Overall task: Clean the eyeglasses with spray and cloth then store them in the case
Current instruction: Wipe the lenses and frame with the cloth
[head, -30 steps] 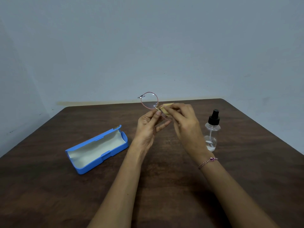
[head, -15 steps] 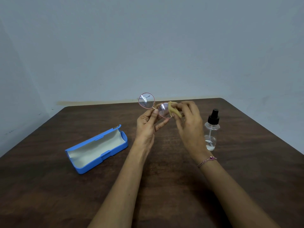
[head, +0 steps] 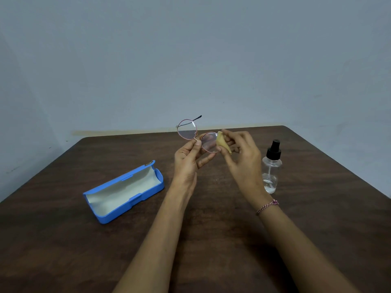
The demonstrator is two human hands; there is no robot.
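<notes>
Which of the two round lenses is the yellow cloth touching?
The lower lens of the pink-rimmed eyeglasses, beside the right hand: the yellow cloth pinched by that hand rests at its edge. The upper lens is uncovered.

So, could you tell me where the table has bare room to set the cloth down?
Bare table lies in front of the open case toward the near left corner, and right of the spray bottle to the edge. Between case and bottle it is crowded: both forearms cross there, left hand holding the eyeglasses, right hand the cloth.

Pink round eyeglasses [head: 187, 130] held aloft, yellow cloth [head: 223, 144] against one lens; blue case [head: 124, 191] open; clear spray bottle [head: 271, 169] upright
</notes>
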